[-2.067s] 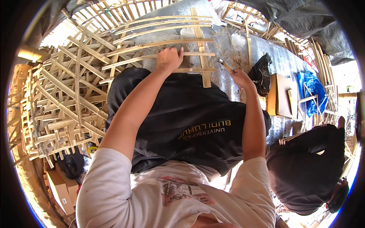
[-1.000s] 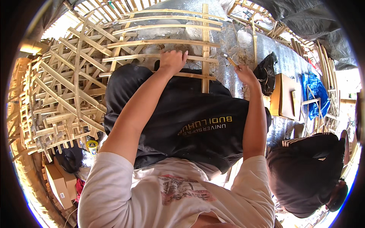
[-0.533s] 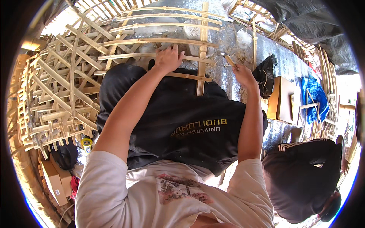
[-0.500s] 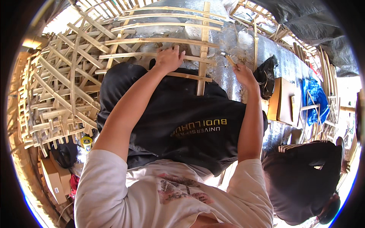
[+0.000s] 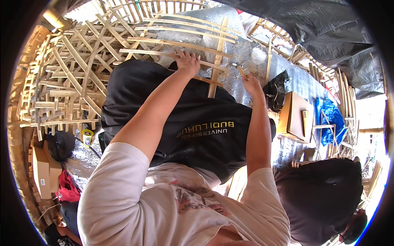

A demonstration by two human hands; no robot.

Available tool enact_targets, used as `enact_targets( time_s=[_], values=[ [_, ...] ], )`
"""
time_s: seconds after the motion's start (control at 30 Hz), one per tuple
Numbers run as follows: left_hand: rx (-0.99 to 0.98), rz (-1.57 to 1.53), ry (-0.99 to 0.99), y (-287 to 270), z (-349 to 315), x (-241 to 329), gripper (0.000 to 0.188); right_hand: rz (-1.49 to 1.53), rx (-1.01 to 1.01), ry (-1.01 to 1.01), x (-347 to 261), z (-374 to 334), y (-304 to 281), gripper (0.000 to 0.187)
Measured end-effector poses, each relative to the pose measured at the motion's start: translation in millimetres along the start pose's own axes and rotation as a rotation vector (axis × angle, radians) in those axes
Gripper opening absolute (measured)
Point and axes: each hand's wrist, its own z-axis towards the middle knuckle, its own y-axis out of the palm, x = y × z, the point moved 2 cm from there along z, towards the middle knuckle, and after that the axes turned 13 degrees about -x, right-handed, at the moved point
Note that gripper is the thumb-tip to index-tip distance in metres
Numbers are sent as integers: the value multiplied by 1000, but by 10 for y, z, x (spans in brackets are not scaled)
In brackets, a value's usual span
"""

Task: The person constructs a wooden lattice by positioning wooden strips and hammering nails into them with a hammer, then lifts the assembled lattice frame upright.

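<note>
In front of my knees lies a frame of pale bamboo slats, with several long strips crossing an upright bamboo piece (image 5: 217,57). My left hand (image 5: 188,65) is over one of the near strips (image 5: 213,66), its fingers bent across it; their undersides are hidden. To the right of the frame, my right hand (image 5: 251,85) is closed around the handle of a small hammer (image 5: 241,73). The hammer's head is raised toward the far side, apart from the slats. Black cloth with yellow and white lettering (image 5: 176,110) covers my lap, beneath the frame's near end.
Stacked bamboo lattice (image 5: 76,78) fills the left side. On the right are a black plastic bag (image 5: 276,91), a cardboard box (image 5: 294,117) and a blue tarp (image 5: 329,119). Another person in dark clothing (image 5: 324,197) is close at the lower right. Silvery sheeting (image 5: 303,78) covers the ground.
The view has shifted, bringing more of the lower left into sight. My left hand's fingers have spread along the strip. The hammer stays in my right hand, beside the frame.
</note>
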Motion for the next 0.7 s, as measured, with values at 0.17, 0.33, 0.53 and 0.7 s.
enact_targets(
  time_s=[0.17, 0.33, 0.53, 0.7],
  values=[
    [-101, -163, -31, -90, -3, 51, 56, -59, 54, 66, 128, -124, 31, 38],
    [-205, -221, -5, -116, 18, 2, 57, -49, 70, 90, 83, -119, 10, 38],
    [-180, -205, 20, 3, -55, -13, 54, -51, 59, 50, 69, -148, 90, 36],
    [-109, -237, 71, -23, -77, -5, 54, -52, 45, 83, 97, -30, 64, 36]
  ],
)
